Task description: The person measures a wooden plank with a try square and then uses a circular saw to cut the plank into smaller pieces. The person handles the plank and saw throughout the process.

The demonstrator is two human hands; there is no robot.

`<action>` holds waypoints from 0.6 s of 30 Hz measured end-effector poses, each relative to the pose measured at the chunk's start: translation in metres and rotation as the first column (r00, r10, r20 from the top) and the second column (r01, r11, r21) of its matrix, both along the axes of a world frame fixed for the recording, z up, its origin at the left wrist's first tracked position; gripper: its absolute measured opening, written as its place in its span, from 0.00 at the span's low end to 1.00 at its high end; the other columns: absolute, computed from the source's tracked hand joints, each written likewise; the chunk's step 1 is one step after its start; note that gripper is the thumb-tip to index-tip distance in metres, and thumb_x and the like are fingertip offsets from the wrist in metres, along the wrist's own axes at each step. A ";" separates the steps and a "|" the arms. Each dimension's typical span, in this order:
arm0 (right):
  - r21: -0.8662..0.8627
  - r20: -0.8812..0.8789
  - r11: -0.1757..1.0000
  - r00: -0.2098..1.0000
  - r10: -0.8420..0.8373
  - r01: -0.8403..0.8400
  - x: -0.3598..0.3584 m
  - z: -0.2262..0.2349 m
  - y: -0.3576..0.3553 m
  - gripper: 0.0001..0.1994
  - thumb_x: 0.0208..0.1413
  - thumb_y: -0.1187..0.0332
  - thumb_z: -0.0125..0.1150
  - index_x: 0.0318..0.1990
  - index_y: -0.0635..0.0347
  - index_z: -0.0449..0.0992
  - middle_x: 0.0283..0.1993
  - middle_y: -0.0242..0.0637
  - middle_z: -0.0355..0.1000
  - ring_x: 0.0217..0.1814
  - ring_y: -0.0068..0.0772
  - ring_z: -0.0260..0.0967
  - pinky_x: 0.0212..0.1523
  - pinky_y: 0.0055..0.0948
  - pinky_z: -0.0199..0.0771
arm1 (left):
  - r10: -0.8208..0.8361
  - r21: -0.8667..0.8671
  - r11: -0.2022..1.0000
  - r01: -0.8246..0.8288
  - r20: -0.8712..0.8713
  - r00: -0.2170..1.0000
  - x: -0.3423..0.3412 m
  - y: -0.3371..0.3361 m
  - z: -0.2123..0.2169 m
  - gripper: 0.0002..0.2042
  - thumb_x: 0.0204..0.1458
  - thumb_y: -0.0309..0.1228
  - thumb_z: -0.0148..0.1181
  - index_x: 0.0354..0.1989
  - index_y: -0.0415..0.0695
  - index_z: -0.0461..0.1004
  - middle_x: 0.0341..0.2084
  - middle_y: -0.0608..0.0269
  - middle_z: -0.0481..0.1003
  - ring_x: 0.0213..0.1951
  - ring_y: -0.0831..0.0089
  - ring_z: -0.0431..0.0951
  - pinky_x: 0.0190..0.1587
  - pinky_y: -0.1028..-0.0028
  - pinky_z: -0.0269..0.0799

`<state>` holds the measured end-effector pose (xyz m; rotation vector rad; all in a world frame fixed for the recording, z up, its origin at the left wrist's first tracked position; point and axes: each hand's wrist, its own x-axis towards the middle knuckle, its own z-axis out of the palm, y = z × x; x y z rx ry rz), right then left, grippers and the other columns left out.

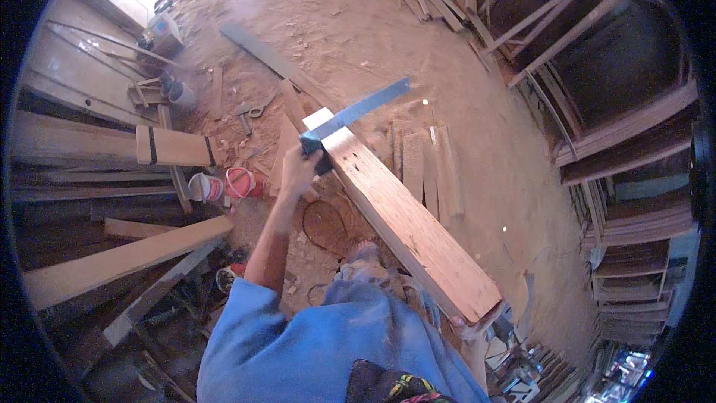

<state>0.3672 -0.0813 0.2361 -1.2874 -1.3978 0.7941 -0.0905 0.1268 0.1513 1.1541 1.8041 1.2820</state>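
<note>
A thick wooden beam [414, 220] runs slantwise from the middle of the view to the lower right. Across its far end lies the long metal blade of a try square [365, 110]. My left hand [300, 170] is closed around the square's dark stock, at the beam's left side. At the near end, part of my right hand [461, 322] shows against the beam's lower left edge. Its fingers seem to grip the beam from below, with most of the hand hidden by the wood.
Red and white buckets [242, 182] stand left of my arm. Planks [127, 260] jut in from the left. A hammer [245, 119] lies on the dusty floor among scraps. Boards [429, 168] lie right of the beam, and timber racks [630, 130] line the right side.
</note>
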 end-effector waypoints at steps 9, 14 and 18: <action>-0.010 -0.070 1.000 0.997 0.017 -0.018 -0.011 0.010 0.004 0.56 0.36 0.45 0.81 0.65 0.66 0.49 0.60 0.49 0.61 0.61 0.47 0.64 0.62 0.46 0.67 | -0.103 -0.096 0.990 0.102 0.003 0.995 0.134 -0.111 0.121 0.11 0.56 0.22 0.62 0.47 0.36 0.78 0.37 0.54 0.83 0.40 0.76 0.80 0.44 0.70 0.75; 0.056 0.040 0.989 0.990 0.136 -0.138 -0.019 0.027 0.012 0.54 0.37 0.52 0.81 0.66 0.66 0.49 0.60 0.51 0.60 0.61 0.47 0.65 0.61 0.45 0.67 | -0.090 -0.098 0.992 0.079 -0.122 0.988 0.144 -0.120 0.122 0.08 0.55 0.23 0.61 0.43 0.36 0.78 0.32 0.43 0.80 0.36 0.54 0.83 0.39 0.65 0.75; 0.137 0.005 0.970 0.980 0.201 -0.199 -0.014 0.021 0.014 0.53 0.41 0.52 0.78 0.67 0.67 0.48 0.61 0.53 0.60 0.63 0.49 0.63 0.62 0.48 0.65 | -0.108 -0.142 0.985 0.093 -0.102 0.989 0.146 -0.119 0.128 0.08 0.56 0.23 0.61 0.43 0.37 0.78 0.33 0.43 0.80 0.38 0.51 0.83 0.39 0.64 0.75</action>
